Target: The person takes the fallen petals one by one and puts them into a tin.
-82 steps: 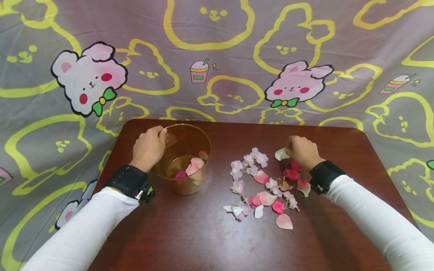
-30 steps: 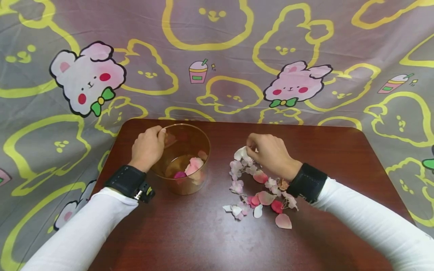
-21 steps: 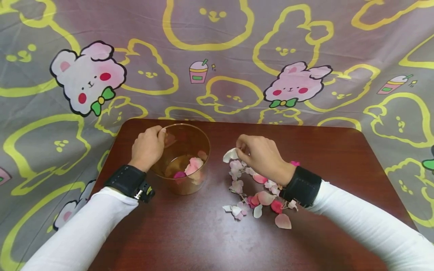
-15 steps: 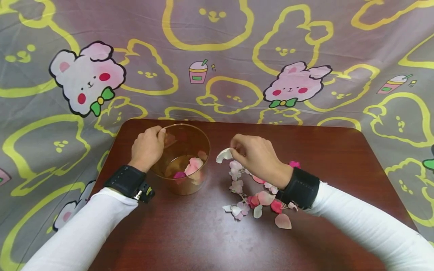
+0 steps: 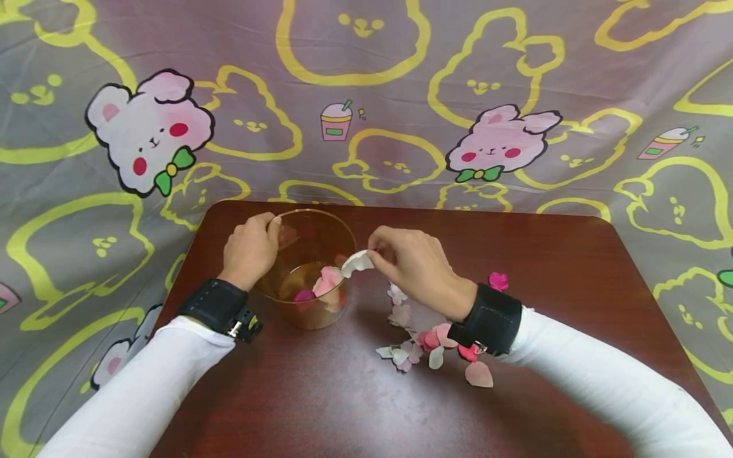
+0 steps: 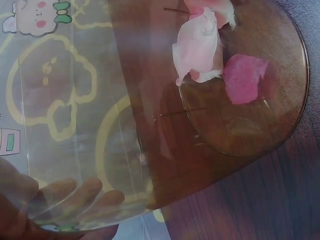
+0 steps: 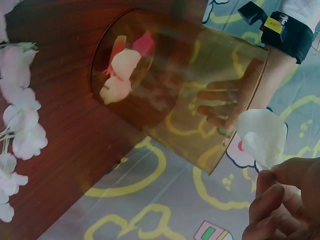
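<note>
An amber see-through bucket (image 5: 309, 318) stands on the left part of the table, with pink and magenta petals (image 6: 245, 77) at its bottom. My left hand (image 5: 250, 251) grips its rim on the left side, fingers showing through the wall in the left wrist view. A white petal (image 7: 262, 135) is pinched between thumb and forefinger of my right hand (image 5: 415, 264). In the head view that petal overlaps the bucket's right rim. Below my right hand lie pale pink blossoms (image 5: 401, 315) and loose petals, partly hidden by the hand and wrist.
A magenta petal (image 5: 498, 280) lies right of my right wrist, and a pale pink petal (image 5: 479, 374) lies nearest me. The brown table (image 5: 321, 401) ends at a patterned cloth (image 5: 395, 63) hung behind and at the sides.
My right hand picked up the white petal at the right of the pile and carried it left, over the blossoms, to the bucket's rim. My left hand has stayed on the bucket.
</note>
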### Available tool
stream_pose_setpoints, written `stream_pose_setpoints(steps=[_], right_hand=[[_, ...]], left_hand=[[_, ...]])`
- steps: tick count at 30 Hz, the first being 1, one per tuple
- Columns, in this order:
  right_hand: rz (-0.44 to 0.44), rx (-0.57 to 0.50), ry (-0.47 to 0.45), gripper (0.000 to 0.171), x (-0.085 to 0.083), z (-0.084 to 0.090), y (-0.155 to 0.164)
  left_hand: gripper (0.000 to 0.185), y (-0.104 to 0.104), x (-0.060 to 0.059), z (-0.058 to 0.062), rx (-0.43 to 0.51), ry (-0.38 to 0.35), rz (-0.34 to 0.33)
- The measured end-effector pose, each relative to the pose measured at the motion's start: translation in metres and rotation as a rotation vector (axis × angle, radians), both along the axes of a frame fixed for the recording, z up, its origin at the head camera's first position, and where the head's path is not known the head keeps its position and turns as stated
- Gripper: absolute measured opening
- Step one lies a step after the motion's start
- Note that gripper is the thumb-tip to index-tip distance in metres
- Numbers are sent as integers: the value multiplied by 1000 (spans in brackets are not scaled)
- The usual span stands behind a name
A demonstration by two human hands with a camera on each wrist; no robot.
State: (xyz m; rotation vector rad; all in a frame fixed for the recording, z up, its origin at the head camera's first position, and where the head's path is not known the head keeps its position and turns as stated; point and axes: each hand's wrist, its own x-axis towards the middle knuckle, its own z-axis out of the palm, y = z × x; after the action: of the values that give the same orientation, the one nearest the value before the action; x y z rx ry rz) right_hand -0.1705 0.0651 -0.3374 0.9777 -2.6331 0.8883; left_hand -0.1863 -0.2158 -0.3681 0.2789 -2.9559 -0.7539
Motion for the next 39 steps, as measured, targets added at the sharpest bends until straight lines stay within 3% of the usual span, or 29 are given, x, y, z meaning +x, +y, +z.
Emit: stream_pose_setpoints(steps=[12,21,39], right_hand=[[6,-55,-238,3,-1,2,-23],[-27,-18,-270,4,-3,4,-32],[23,31,-269,13,3,-1,-22]], left_hand=[[37,-1,0,0,4,4,-7],[36,0,0,-1,5,-3,-3],[36,-1,0,-1,5,0,-13]])
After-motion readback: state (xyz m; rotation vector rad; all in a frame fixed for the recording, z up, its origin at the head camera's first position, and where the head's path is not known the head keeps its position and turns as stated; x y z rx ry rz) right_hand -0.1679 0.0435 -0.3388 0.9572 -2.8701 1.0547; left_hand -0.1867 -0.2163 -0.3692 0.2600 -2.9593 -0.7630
